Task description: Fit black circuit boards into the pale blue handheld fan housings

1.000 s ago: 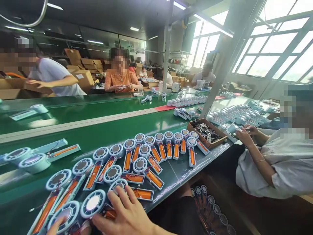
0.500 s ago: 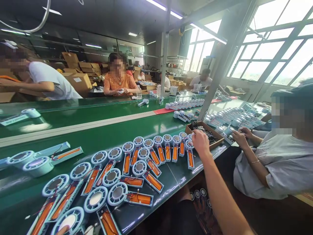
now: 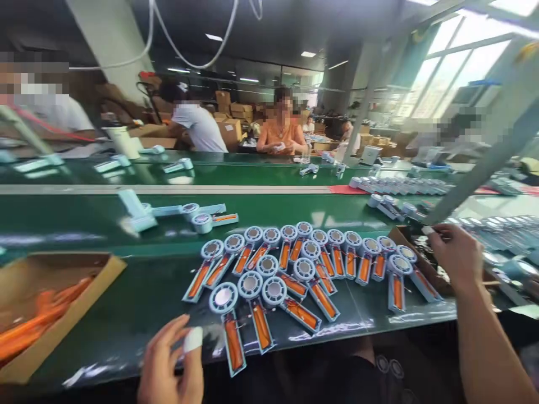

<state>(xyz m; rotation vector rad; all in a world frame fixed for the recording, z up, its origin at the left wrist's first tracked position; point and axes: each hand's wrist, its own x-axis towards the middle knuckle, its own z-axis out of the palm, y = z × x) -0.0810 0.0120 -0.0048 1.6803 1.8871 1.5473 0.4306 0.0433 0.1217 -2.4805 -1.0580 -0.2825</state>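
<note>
My left hand [image 3: 172, 359] is at the bottom, fingers apart and holding nothing, with a white cover on the thumb. Just right of it lies a light blue fan unit [image 3: 223, 298] with an orange battery in its open handle. Several similar units stretch in rows along the table edge. On the right, my right hand [image 3: 457, 249] is over a cardboard box [image 3: 398, 235] of small dark parts. Its fingers are bent together, with white at the fingertips; whether that is a part or a finger cover is unclear.
An open cardboard box [image 3: 95, 280] of orange batteries stands at the left. Closed and open units lie on the green belt [image 3: 269, 207] beyond. A slanted metal post [image 3: 467, 168] rises at the right. Across the belt sits a person in orange [image 3: 269, 134]; other people are around.
The view has swung left, bringing the box of orange batteries into sight. My left hand has come into fuller view, off the nearest fan unit. My right hand remains by the parts box.
</note>
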